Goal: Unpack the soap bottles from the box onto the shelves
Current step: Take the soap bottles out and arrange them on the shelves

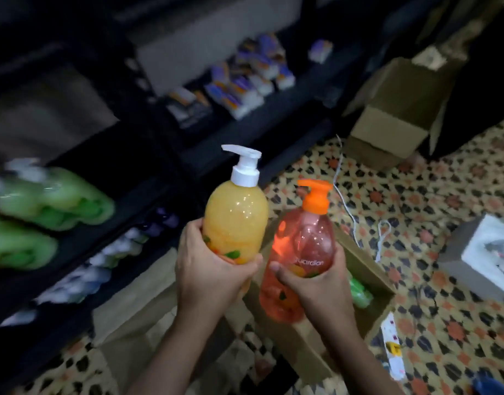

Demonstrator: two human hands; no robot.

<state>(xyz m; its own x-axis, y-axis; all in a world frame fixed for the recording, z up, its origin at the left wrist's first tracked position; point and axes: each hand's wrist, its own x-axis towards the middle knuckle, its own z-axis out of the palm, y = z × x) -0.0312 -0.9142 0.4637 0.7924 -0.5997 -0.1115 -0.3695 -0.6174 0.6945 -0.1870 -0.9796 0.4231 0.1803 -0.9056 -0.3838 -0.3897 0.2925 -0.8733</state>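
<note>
Left hand curls round the yellow bottle's base. Right hand grips the red bottle low. Both are upright, side by side, over the open box. Shelves stand left, with green bottles near their edge.

Clutter on a patterned floor around the work spot

A tiled floor in orange, black and cream stars fills the right half of the frame. At upper right an opened brown carton lies on it with its flaps out, and a thin white cord trails down from beside it. At the right edge sits a grey and white box. A white power strip lies at lower right, with something blue, too blurred to name, in the corner. Small purple-and-white packets are heaped at upper centre.
</note>
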